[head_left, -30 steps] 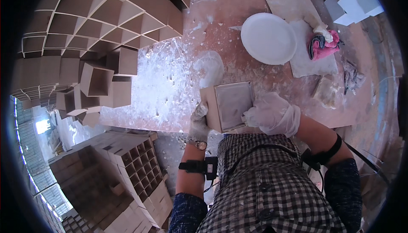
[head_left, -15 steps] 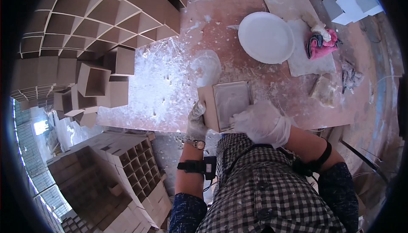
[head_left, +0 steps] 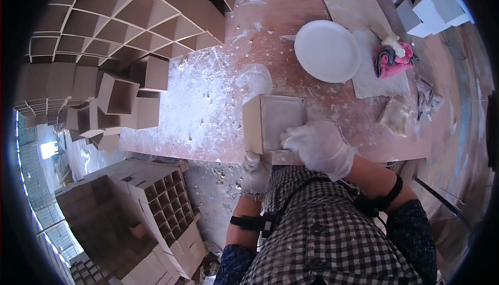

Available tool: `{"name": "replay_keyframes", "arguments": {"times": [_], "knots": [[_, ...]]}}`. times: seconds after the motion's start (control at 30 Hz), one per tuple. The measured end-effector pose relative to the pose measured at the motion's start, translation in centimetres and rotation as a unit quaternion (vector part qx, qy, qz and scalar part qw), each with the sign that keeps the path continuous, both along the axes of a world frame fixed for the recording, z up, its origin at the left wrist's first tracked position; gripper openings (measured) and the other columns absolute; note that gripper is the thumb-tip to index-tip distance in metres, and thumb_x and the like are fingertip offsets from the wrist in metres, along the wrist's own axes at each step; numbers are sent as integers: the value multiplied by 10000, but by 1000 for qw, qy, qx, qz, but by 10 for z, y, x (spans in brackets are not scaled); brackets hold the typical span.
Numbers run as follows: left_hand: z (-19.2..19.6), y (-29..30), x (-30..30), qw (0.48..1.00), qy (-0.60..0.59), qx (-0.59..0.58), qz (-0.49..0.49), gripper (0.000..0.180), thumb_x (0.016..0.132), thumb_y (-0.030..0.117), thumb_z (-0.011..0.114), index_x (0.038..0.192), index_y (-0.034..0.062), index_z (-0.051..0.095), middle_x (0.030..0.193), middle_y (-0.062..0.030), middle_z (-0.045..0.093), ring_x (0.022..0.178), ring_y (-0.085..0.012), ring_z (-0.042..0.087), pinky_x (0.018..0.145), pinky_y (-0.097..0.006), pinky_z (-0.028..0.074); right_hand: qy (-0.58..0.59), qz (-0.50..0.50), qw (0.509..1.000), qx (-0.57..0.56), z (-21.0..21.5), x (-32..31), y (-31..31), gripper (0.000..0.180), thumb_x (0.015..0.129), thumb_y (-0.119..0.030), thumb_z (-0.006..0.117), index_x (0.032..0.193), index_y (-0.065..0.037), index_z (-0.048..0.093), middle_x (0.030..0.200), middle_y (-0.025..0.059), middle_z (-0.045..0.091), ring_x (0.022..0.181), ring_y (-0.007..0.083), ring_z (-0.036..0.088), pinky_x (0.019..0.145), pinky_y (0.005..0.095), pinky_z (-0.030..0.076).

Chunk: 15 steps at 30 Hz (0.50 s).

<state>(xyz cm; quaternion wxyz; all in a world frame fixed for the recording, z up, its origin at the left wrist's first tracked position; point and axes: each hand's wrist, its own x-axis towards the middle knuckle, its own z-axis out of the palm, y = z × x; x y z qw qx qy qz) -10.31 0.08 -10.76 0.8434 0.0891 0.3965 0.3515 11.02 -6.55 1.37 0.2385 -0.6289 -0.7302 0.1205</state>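
A small square brown box [head_left: 253,129] stands near the front edge of the table, its shallow-looking face dusted pale grey inside a thin rim. My left hand [head_left: 256,169], in a knitted work glove, grips the box at its lower left corner with curled fingers. Over the lower right of the pale face is my right hand [head_left: 322,147], in a thin whitish glove. Its fingers are bunched together against the box; whether anything is pinched in them is hidden.
Left stand stacked brown compartment boxes [head_left: 125,20] and loose open boxes [head_left: 118,95]. Ahead lies a white oval plate [head_left: 327,51], with a pink and dark cloth [head_left: 393,62] on a board [head_left: 382,85]. A yellowish block [head_left: 395,118] and grey rag [head_left: 429,98] lie right.
My left hand has slid from the box's left side down to its lower corner. The box has turned slightly and sits more upright. My right hand stays at its lower right.
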Motion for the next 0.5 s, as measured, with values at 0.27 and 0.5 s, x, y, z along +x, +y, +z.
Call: {"name": "replay_keyframes", "arguments": {"times": [0.27,0.5], "knots": [[26,39,7,989,-16,138,-58,772,781,576,637,1288,23,454,1247,-137,539,1127,-286,539,970,-439,446,174,40,981,-74,20,-19,30,127,797,-167,568,894,-119,636,830,76,656,753,264,650,641,378,506],[25,61,9,993,-17,76,-92,820,755,551,682,1317,14,420,1284,-168,497,1166,-331,502,988,-474,428,-13,187,980,-73,31,-9,32,99,784,-170,565,824,-93,611,669,87,611,644,252,642,565,382,493]]}}
